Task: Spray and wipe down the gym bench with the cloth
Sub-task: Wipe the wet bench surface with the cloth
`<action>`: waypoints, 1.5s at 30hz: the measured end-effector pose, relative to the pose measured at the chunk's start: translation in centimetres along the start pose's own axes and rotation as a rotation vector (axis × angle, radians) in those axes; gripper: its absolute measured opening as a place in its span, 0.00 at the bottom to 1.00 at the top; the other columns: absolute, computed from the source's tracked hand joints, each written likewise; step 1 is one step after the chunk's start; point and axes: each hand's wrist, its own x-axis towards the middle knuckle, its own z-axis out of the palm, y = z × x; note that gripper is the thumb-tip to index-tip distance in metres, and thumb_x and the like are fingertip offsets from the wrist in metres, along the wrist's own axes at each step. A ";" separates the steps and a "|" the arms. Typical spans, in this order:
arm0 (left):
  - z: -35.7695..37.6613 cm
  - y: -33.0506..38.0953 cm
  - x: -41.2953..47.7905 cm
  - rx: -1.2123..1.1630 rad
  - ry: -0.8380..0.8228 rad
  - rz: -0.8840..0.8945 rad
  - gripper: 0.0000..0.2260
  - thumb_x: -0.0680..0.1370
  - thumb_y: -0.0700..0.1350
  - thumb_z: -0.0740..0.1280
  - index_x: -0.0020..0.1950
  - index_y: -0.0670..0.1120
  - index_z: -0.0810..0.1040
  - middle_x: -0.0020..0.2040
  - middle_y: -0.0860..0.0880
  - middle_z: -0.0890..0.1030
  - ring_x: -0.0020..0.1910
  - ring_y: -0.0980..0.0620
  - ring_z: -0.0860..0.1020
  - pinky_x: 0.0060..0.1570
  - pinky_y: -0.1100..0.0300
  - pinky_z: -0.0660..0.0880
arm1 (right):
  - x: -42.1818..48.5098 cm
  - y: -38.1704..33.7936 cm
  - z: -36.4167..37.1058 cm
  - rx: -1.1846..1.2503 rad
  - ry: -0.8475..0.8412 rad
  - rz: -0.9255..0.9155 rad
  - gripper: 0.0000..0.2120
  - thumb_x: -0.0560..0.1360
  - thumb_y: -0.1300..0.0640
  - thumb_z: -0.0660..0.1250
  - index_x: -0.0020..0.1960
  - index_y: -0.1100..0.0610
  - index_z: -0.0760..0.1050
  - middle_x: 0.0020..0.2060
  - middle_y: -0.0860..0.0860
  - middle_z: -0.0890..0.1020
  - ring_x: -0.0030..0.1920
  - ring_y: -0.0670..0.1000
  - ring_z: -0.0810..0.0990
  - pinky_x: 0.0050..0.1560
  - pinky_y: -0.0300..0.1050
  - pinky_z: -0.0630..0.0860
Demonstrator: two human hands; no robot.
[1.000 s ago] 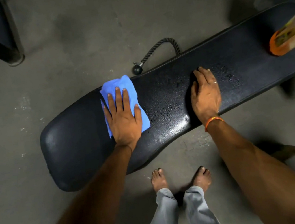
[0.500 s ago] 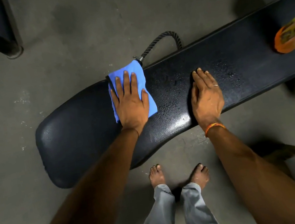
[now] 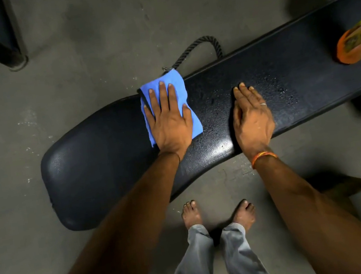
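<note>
Bench (image 3: 114, 169) lies across the floor in front of us. Our left hand (image 3: 168, 122), fingers spread, presses the blue cloth (image 3: 180, 83) flat at the pad's far edge, mid-length. Our right hand (image 3: 252, 117) rests flat and empty on the pad, apart from the left. Droplets (image 3: 282, 90) show between and beyond the hands: spraying looks done, wiping unfinished rightward. Spray bottle (image 3: 357, 47) sits at the bench's right end.
</note>
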 end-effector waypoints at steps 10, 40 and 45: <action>-2.9 -9.8 -6.5 -0.162 0.049 0.024 0.28 0.85 0.59 0.48 0.82 0.48 0.56 0.83 0.48 0.55 0.82 0.47 0.52 0.79 0.42 0.55 | 0.1 -1.9 -0.6 0.055 -0.036 0.053 0.18 0.83 0.58 0.59 0.71 0.59 0.76 0.74 0.54 0.75 0.76 0.57 0.69 0.77 0.50 0.66; -1.8 -14.1 -4.2 -0.017 -0.001 -0.027 0.28 0.85 0.57 0.48 0.83 0.48 0.50 0.84 0.48 0.50 0.83 0.45 0.47 0.80 0.40 0.48 | -4.4 -13.3 4.7 -0.320 -0.284 -0.065 0.31 0.84 0.39 0.48 0.84 0.47 0.53 0.84 0.53 0.53 0.83 0.61 0.49 0.81 0.64 0.48; -1.5 -14.2 -4.2 -0.022 0.004 -0.026 0.28 0.85 0.57 0.48 0.83 0.48 0.51 0.84 0.47 0.50 0.83 0.44 0.47 0.80 0.40 0.48 | -4.3 -13.0 5.0 -0.323 -0.290 -0.076 0.30 0.84 0.40 0.47 0.84 0.45 0.50 0.84 0.50 0.51 0.83 0.60 0.46 0.80 0.67 0.47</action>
